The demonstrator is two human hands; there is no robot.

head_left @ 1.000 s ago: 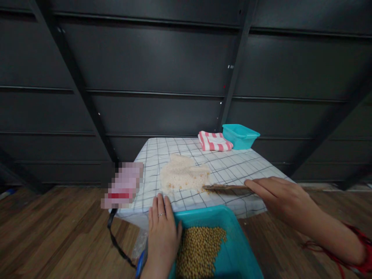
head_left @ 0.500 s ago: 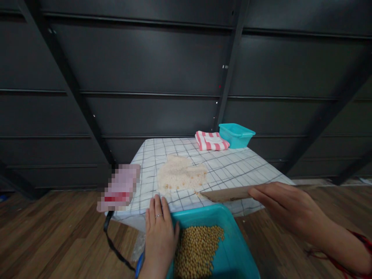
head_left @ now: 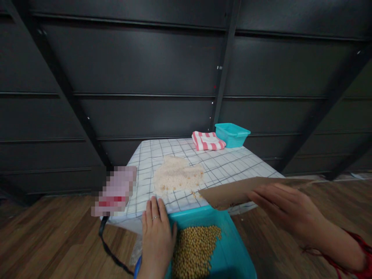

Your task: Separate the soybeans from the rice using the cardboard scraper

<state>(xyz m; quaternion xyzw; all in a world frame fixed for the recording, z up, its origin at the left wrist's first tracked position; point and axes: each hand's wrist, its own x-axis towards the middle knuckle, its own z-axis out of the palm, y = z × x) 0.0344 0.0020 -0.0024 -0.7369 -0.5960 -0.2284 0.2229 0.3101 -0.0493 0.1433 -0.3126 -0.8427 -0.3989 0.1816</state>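
Note:
My left hand [head_left: 157,232] grips the left rim of a teal tray [head_left: 232,252] holding a heap of yellow soybeans [head_left: 194,248], pressed against the table's near edge. My right hand [head_left: 283,207] is closed on a flat brown cardboard piece [head_left: 232,190], tilted with its left corner low over the tray's far rim. On the white checked tablecloth [head_left: 232,164] lies a pile of white rice [head_left: 177,176], just left of the cardboard's tip.
A red-and-white striped folded cloth [head_left: 207,140] and a smaller teal tub [head_left: 231,134] sit at the table's far edge. A blurred pink object [head_left: 114,190] with a black strap [head_left: 109,248] hangs off the left corner. Dark metal wall behind, wood floor around.
My right hand has lifted and tilted the cardboard from lying flat on the cloth to angled over the tray's far rim. My left hand stays on the tray.

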